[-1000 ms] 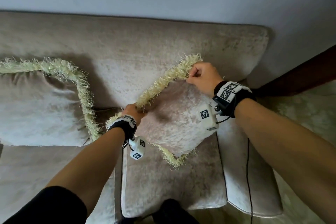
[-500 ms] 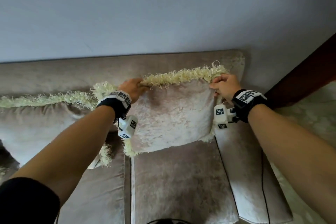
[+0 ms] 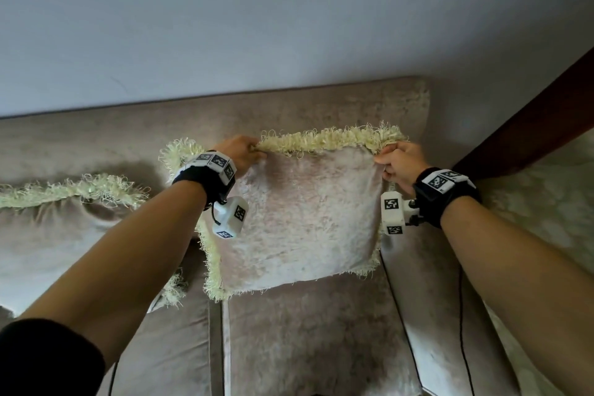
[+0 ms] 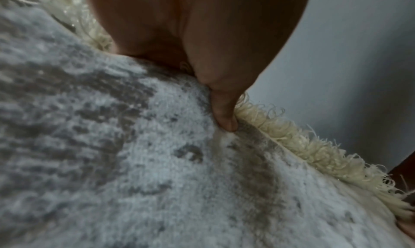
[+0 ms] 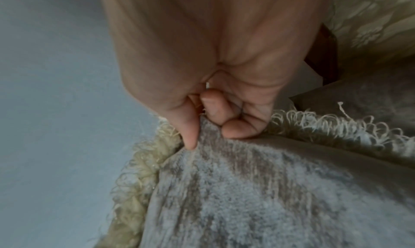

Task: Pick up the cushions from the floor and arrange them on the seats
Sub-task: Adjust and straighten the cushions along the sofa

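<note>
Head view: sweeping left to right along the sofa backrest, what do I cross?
Beige velvet cushion with cream fringe leaning at the left → left hand pinching the top fringe → held beige velvet cushion with cream fringe → right hand gripping its upper right corner → dark brown wooden piece.

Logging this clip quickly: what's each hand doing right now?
Left hand: pinching the cushion at its top fringe.
Right hand: pinching the cushion's top right corner.

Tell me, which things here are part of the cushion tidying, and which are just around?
Part of the job:
fringed cushion, gripped by left hand and right hand
second fringed cushion
sofa

Just around:
grey wall
patterned fabric
</note>
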Demonstrator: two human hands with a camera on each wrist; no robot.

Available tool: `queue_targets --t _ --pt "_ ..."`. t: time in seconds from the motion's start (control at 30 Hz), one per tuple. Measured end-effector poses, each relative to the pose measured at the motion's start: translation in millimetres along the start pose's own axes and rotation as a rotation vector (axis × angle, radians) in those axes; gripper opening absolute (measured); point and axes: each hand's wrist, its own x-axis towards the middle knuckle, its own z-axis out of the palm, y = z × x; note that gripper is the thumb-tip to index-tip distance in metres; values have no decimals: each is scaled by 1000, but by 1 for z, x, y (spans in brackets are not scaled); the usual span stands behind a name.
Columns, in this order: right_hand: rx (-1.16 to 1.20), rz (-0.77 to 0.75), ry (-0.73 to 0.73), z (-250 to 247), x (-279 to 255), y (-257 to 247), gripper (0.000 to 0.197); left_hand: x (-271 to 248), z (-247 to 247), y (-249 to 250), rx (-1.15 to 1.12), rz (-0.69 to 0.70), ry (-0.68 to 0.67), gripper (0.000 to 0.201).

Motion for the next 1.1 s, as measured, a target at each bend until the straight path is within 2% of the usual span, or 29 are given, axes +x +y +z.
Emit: queue_targets --t 0.1,0.17,0.2,0.3,0.4,0.47,0.5,0.57,0.63,0.67,0.8,0.9,0.97,1.1 --pt "-185 -28 23 2 33 13 28 23 22 1 19 -35 63 23" --pt "-377 -43 -32 9 48 25 13 35 45 -7 121 -113 83 21" --pt "-449 -63 -51 13 51 30 4 39 57 -13 155 -163 65 29" --pt "-482 -117 -26 25 65 37 30 45 76 -32 197 -257 -16 42" --pt "-415 -48 -28 35 76 37 57 44 75 -43 188 -219 -23 53" --pt "-580 -76 -55 44 81 41 67 40 74 -47 210 -177 -43 69" --pt "-694 -97 -50 47 82 45 63 36 73 -48 233 -160 -54 73" --pt "-851 -149 -19 53 79 49 47 31 71 -49 278 -142 -56 64" --pt "-884 -204 36 56 79 52 33 30 63 -45 300 -134 14 33" --pt "-874 -229 71 57 81 51 27 32 58 -42 315 -138 57 25" --pt "-841 -237 79 57 83 47 25 36 58 -38 356 -208 142 27" --pt "-860 -191 55 59 81 45 33 35 75 -42 311 -274 70 32" --pt "-842 -123 18 62 79 42 46 33 81 -42 284 -261 39 35" --pt "-857 -92 0 66 71 37 55 30 79 -41 253 -240 1 48"
